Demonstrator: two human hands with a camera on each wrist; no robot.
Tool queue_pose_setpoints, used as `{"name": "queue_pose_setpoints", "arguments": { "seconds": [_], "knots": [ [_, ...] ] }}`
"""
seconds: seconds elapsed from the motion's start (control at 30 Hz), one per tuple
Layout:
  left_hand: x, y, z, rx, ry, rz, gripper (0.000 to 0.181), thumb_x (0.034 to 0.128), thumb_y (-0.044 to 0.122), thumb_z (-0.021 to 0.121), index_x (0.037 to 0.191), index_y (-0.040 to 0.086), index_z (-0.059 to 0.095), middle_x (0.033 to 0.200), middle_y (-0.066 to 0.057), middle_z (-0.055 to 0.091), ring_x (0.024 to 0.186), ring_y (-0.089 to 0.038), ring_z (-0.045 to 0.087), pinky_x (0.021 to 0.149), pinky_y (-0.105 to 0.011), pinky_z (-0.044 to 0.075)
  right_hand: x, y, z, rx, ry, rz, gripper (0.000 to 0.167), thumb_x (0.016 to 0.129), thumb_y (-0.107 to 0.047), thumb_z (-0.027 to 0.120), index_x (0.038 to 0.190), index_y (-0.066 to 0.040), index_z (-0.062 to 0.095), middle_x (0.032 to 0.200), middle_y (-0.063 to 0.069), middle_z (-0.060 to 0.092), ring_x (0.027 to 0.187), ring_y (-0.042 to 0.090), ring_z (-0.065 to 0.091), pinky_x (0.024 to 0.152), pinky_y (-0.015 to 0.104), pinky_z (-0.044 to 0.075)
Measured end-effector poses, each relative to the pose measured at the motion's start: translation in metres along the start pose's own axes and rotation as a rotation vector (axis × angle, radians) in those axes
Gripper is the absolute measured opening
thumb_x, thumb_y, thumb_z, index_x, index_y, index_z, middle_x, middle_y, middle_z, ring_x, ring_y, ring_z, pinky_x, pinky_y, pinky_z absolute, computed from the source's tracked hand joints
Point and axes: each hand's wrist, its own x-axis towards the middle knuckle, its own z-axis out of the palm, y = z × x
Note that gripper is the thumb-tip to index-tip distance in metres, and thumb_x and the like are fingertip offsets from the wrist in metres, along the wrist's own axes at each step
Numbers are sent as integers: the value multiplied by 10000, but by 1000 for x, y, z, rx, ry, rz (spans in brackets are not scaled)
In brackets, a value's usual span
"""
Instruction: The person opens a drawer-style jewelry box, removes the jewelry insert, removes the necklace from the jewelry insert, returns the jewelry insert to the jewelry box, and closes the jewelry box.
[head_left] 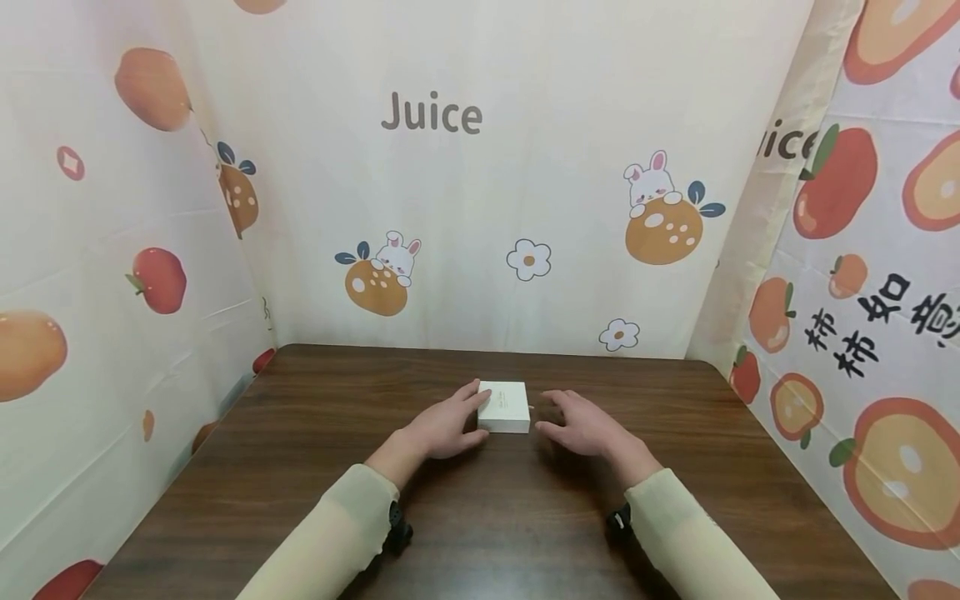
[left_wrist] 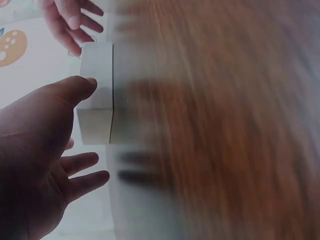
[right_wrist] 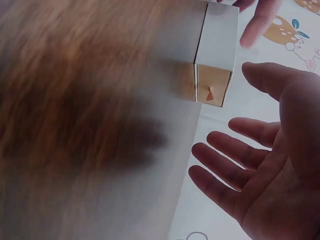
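Observation:
A small white box point(head_left: 504, 403) with faint lettering on its lid lies flat on the brown table. Its left end is held by my left hand point(head_left: 446, 425), with the thumb at the near side and fingers at the far side and top. In the left wrist view the thumb of the left hand point(left_wrist: 45, 130) overlaps the box point(left_wrist: 96, 75), which partly hides the fingers. My right hand point(head_left: 583, 423) is apart from the box's right end, fingers spread and holding nothing. The right wrist view shows a small tab point(right_wrist: 210, 94) on the box's end, near the right hand point(right_wrist: 270, 165).
The dark wooden table point(head_left: 495, 533) extends around both forearms. Behind it hangs a pale curtain point(head_left: 510, 192) printed with fruit, rabbits and flowers, and similar printed sheets hang at left and right. Dark straps point(head_left: 397, 529) show at both wrists.

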Motion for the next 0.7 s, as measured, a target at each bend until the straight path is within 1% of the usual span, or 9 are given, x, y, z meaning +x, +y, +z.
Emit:
{"name": "queue_pose_setpoints", "arguments": {
  "seconds": [0.03, 0.07, 0.27, 0.3, 0.33, 0.47, 0.57, 0.63, 0.7],
  "knots": [
    [1, 1, 1, -2, -3, 1, 753, 1081, 396, 700, 1721, 160, 380, 1827, -163, 250, 1590, -349, 477, 1239, -523, 491, 1, -1, 0, 10, -2, -4, 649, 1057, -404, 729, 1588, -76, 549, 1586, 197, 590, 1413, 380, 620, 1184, 620, 508],
    [7, -6, 8, 1, 4, 17, 763, 1078, 437, 696, 1726, 191, 375, 1831, -148, 244, 1591, -345, 478, 1237, -524, 493, 2, -1, 1, 22, -4, -6, 632, 1059, -381, 732, 1582, -74, 556, 1575, 190, 602, 1395, 373, 636, 1175, 615, 518],
    [11, -1, 10, 23, -5, 30, 677, 1091, 394, 685, 1688, 179, 452, 1817, -116, 304, 1594, -330, 477, 1247, -524, 480, 12, -1, 5, 84, -28, 14, 579, 1059, -305, 749, 1558, -67, 577, 1529, 170, 651, 1339, 339, 690, 1146, 586, 554],
    [7, 6, 5, 18, -14, 26, 642, 1093, 336, 690, 1669, 145, 481, 1804, -128, 332, 1588, -336, 485, 1249, -530, 477, 13, -1, 6, 87, -29, 17, 572, 1058, -296, 752, 1551, -63, 582, 1518, 173, 659, 1330, 339, 696, 1137, 585, 560],
    [9, 4, 6, 11, -13, 36, 625, 1094, 323, 690, 1658, 135, 498, 1797, -134, 349, 1584, -345, 490, 1247, -545, 475, 14, -1, 7, 90, -28, 23, 562, 1059, -287, 751, 1547, -63, 587, 1510, 172, 665, 1325, 338, 699, 1136, 580, 563],
    [25, -22, 27, 54, 46, 114, 572, 1110, 327, 666, 1641, 163, 533, 1771, -123, 407, 1569, -325, 514, 1234, -509, 495, 18, -2, 10, 97, -25, 27, 508, 1067, -248, 735, 1520, -56, 613, 1476, 166, 692, 1311, 331, 704, 1136, 571, 564],
    [29, -27, 29, 58, 63, 125, 554, 1110, 279, 669, 1638, 171, 540, 1764, -123, 419, 1572, -328, 510, 1246, -501, 483, 22, -4, 11, 89, -21, 25, 455, 1071, -217, 721, 1488, -54, 643, 1443, 152, 715, 1295, 322, 706, 1138, 566, 561],
    [24, -16, 19, 13, 39, 103, 555, 1092, 211, 694, 1627, 152, 554, 1753, -146, 430, 1566, -362, 512, 1251, -540, 470, 26, -5, 12, 74, -19, 18, 416, 1069, -189, 715, 1456, -47, 666, 1406, 148, 734, 1274, 317, 712, 1135, 565, 562],
    [28, -21, 23, 18, 40, 107, 552, 1092, 199, 693, 1624, 154, 558, 1743, -146, 445, 1550, -355, 533, 1244, -518, 483, 29, -7, 14, 60, -15, 14, 375, 1068, -167, 710, 1421, -44, 693, 1354, 138, 756, 1240, 303, 718, 1129, 554, 564]
  ]
}}
